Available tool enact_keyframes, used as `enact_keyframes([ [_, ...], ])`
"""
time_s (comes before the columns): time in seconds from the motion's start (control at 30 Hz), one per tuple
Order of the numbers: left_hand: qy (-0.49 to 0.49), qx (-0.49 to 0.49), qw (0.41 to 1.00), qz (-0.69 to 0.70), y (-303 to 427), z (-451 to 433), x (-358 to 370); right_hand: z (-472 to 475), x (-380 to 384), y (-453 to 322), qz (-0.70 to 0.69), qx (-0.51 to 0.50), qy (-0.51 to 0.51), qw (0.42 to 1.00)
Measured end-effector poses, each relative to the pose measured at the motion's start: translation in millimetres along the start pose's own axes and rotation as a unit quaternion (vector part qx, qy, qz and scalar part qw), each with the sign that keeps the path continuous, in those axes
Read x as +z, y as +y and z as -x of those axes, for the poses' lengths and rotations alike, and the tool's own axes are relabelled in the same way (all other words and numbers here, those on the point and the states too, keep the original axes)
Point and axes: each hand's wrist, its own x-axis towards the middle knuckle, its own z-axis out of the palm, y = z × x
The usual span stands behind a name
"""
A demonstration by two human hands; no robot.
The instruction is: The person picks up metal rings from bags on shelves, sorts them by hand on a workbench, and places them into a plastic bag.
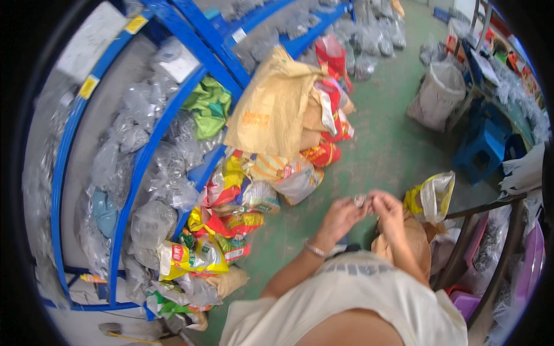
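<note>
My left hand (342,218), with a pale bracelet (315,249) at the wrist, is raised in front of my body. At its fingertips is a small shiny piece (359,201), too blurred to name more closely. My right hand (388,207) meets it from the right, thumb and fingers pinched together right beside the piece. Whether these fingers grip it too is hard to make out. Below the hands is my light-coloured top (368,281). A brown sack (409,242) stands behind my right forearm.
A blue shelving rack (147,151) on the left carries clear plastic bags (166,173). Along its foot lie colourful printed sacks (207,255) and a large tan sack (272,108). Rightward are a white woven sack (439,95), a blue stool (480,142), a yellow-white bag (430,197) and purple tubs (530,264).
</note>
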Motion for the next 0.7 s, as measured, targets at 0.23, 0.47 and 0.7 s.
enact_keyframes([
  [0.23,-0.058,-0.02,0.997,-0.045,121,-135,39,-151,-6,-28,-0.006,0.037,0.049,0.998],
  [0.47,-0.034,-0.067,0.997,-0.024,169,-280,46,-252,-119,53,0.047,0.125,0.142,0.981],
  [0.7,0.044,-0.026,0.999,0.001,189,-442,43,-336,-274,149,0.119,0.29,0.233,0.921],
])
